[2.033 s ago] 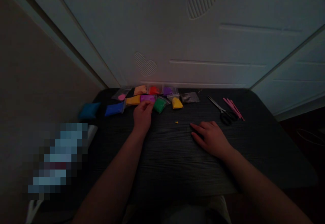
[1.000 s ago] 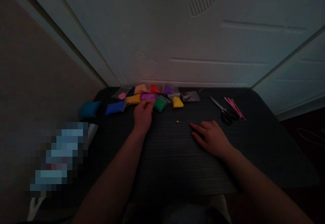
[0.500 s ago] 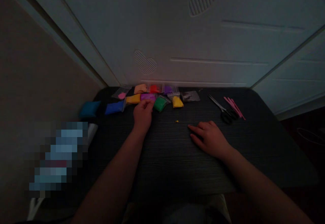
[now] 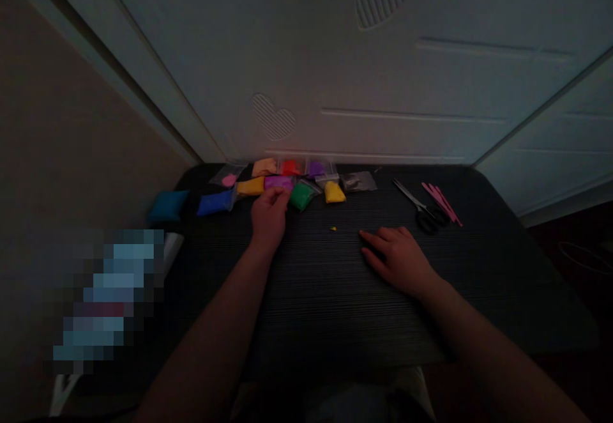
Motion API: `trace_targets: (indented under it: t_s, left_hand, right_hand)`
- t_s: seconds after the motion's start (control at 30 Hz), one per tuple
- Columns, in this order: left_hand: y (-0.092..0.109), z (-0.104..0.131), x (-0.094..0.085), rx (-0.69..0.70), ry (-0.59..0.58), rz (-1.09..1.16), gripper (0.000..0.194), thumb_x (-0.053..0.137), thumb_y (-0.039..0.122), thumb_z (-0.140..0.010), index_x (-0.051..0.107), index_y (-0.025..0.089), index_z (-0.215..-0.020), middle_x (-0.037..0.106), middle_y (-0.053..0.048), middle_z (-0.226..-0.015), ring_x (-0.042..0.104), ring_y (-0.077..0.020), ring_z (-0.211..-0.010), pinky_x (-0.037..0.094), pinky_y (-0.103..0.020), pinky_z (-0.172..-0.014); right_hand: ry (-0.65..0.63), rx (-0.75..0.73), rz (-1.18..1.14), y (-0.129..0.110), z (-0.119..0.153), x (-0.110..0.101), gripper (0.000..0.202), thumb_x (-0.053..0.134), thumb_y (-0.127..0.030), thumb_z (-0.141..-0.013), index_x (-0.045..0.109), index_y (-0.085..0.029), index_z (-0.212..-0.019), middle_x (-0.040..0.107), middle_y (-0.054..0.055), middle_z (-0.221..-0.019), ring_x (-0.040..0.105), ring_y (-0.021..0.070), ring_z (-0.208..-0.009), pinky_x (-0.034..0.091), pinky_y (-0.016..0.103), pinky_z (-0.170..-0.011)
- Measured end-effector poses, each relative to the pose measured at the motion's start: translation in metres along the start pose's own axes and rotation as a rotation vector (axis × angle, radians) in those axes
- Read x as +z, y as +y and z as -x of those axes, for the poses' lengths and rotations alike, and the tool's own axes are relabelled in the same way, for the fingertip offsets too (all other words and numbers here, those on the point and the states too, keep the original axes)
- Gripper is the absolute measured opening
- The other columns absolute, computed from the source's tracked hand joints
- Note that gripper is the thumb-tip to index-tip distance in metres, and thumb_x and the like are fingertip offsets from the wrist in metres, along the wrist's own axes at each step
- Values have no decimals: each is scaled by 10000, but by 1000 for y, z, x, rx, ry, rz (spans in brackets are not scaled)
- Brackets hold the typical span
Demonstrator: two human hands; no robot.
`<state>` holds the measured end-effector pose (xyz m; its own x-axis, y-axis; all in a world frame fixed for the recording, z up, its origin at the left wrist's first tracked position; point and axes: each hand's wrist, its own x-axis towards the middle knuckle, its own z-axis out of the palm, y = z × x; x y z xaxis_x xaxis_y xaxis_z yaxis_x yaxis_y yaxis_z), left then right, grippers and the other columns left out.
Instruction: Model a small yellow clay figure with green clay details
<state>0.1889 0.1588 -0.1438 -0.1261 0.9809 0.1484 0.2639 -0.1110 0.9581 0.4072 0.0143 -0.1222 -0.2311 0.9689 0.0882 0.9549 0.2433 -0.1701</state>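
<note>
My left hand [image 4: 269, 215] reaches to the row of coloured clay packets, its fingers pinched together at the near edge of the magenta packet [image 4: 279, 183]. Whatever lies between those fingertips, if anything, is hidden. Just right of them rests a green packet [image 4: 301, 196], with an orange-yellow packet [image 4: 250, 186] on the other side. My right hand [image 4: 397, 257] lies on the dark table with fingers apart and holds nothing. Left of its index fingertip is a tiny yellow piece [image 4: 334, 228]. Behind that piece sits a yellow packet [image 4: 334, 192].
Scissors [image 4: 421, 207] and several pink sticks [image 4: 443, 204] lie at the right. Along the back are peach [image 4: 265, 167], red [image 4: 290, 168] and purple [image 4: 317, 169] packets. Blue [image 4: 215, 203] and teal [image 4: 168, 206] packets are at the left. A blurred object [image 4: 110, 295] stands nearby.
My right hand has shifted slightly right, its index fingertip now farther from the tiny yellow piece. The left hand stays at the magenta packet.
</note>
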Motion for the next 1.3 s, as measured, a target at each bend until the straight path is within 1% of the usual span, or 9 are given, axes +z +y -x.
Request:
trace_targets:
  t_s: [0.13, 0.33, 0.5, 0.67, 0.8, 0.9, 1.03, 1.3]
  left_hand:
    - [-1, 0, -1, 3, -4, -2, 130, 533, 278, -698, 594, 163, -686, 459, 47, -511, 392, -70, -442, 313, -182, -419]
    - [-1, 0, -1, 5, -10, -4, 133, 529, 280, -702, 591, 165, -678, 449, 48, -503, 382, -70, -436, 308, -184, -416]
    - [0, 0, -1, 3, -10, -6, 129, 529, 278, -700, 588, 166, -679, 447, 48, -504, 391, -71, -445, 312, -183, -420]
    - [0, -1, -1, 0, -6, -15, 133, 532, 282, -695, 590, 164, -676, 455, 47, -503, 401, -75, -448, 317, -184, -423]
    - [-1, -1, -1, 2, -2, -20, 134, 527, 282, -696, 592, 166, -682, 456, 46, -505, 401, -73, -446, 318, -182, -425]
    - [-1, -1, -1, 2, -4, -25, 145, 521, 290, -702, 595, 166, -687, 456, 45, -505, 401, -73, -444, 320, -182, -424]
    - [0, 0, -1, -2, -4, -31, 157, 524, 302, -700, 600, 164, -692, 452, 44, -498, 399, -76, -440, 319, -185, -421]
    - [-1, 0, -1, 8, -8, -20, 150, 520, 297, -706, 590, 167, -681, 449, 45, -506, 393, -71, -440, 314, -183, -418]
  right_hand:
    - [-31, -47, -5, 0, 0, 0, 354, 384, -358, -855, 506, -238, -1164, 572, 45, -850, 512, 182, -812, 289, 334, -763]
    - [-9, 13, 6, 2, 0, -1, 368, 376, -355, -858, 496, -209, -1174, 574, 60, -863, 510, 193, -827, 295, 337, -759]
    - [-26, -50, -12, 0, 1, 0, 349, 383, -345, -856, 508, -231, -1161, 575, 55, -864, 513, 190, -830, 296, 341, -776]
    - [7, 15, -27, 4, 1, 0, 377, 400, -350, -847, 489, -206, -1184, 575, 61, -859, 516, 196, -828, 312, 337, -770]
    - [30, 43, -121, 10, 1, -1, 378, 400, -340, -852, 466, -211, -1202, 571, 47, -857, 521, 175, -801, 335, 312, -745]
    - [50, 68, -160, 13, 1, -1, 345, 395, -310, -858, 492, -209, -1174, 573, 43, -848, 524, 166, -794, 341, 302, -734]
    - [48, 40, -132, 11, 0, 1, 311, 407, -285, -852, 534, -214, -1127, 582, 39, -824, 528, 163, -777, 330, 306, -731]
    - [36, 30, -92, 7, 1, 1, 318, 406, -296, -850, 536, -204, -1125, 580, 45, -843, 519, 172, -800, 312, 315, -754]
